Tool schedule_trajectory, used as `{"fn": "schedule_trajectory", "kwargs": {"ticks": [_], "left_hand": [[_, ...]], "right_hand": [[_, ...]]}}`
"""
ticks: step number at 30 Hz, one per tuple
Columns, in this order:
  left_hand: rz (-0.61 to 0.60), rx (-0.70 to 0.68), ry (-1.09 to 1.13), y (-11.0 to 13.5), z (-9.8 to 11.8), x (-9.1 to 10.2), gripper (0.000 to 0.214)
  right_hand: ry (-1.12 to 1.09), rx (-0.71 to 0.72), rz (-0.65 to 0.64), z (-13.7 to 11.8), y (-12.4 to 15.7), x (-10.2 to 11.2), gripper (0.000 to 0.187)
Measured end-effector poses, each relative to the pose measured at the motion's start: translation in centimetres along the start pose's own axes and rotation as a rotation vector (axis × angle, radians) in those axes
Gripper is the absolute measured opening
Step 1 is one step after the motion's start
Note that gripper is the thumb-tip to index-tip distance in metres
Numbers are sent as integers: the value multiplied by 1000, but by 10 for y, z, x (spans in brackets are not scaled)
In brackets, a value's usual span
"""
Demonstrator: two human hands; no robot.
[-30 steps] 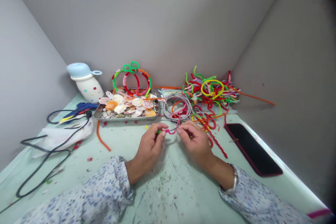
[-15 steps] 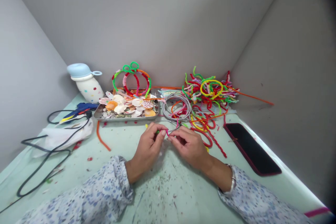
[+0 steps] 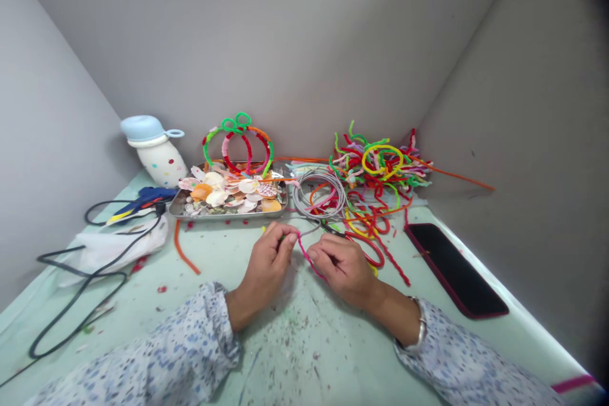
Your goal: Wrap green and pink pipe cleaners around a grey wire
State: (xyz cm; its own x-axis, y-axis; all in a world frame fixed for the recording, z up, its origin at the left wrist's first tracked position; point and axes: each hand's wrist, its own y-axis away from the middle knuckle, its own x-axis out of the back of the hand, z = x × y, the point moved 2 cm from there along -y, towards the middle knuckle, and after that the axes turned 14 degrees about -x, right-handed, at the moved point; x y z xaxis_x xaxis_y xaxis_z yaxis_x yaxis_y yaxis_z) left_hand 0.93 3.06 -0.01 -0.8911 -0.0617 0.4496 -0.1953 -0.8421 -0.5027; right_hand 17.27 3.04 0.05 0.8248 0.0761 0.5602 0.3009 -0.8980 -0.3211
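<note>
A pink pipe cleaner (image 3: 305,254) runs slantwise between my hands above the middle of the table. My left hand (image 3: 266,266) is closed, pinching its upper end between thumb and forefinger. My right hand (image 3: 346,271) closes its fingers on the lower length, and a bit of pink shows below the thumb. Just behind the hands lies a coil of grey wire (image 3: 295,195); a grey strand comes forward to the left fingertips. Red-handled scissors (image 3: 379,259) rest beyond my right hand, partly covered by it.
A metal tray (image 3: 228,216) of shells stands at the back, with pipe-cleaner rings (image 3: 225,155) upright behind. A tangled pile of pipe cleaners (image 3: 380,165) sits back right. The phone (image 3: 457,269) lies right; a bottle (image 3: 162,162) and black cable (image 3: 124,273) are left.
My right hand has moved slightly right and away from the left, and a longer stretch of pink pipe cleaner now shows between them. My left hand stays nearly in place.
</note>
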Motion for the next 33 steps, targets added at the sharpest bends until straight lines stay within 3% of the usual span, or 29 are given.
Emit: {"fn": "schedule_trajectory", "kwargs": {"ticks": [6,14,21,28,33], "left_hand": [[-26,-30,15,1,-2,-3,21],[-46,-50,-50,1,0,-5,20],[-60,-49,-49,-1,1,-4,20],[-45,-43,-5,-1,0,-2,20],[-78,29,113,1,-2,-4,20]], "right_hand": [[3,-30,6,1,-1,-4,16],[-22,-85,-8,-1,-3,-3,22],[-33,-44,-26,-1,-2,-1,30],[25,-24,241,8,-4,6,11],[113,39,215,11,-4,1,19]]}}
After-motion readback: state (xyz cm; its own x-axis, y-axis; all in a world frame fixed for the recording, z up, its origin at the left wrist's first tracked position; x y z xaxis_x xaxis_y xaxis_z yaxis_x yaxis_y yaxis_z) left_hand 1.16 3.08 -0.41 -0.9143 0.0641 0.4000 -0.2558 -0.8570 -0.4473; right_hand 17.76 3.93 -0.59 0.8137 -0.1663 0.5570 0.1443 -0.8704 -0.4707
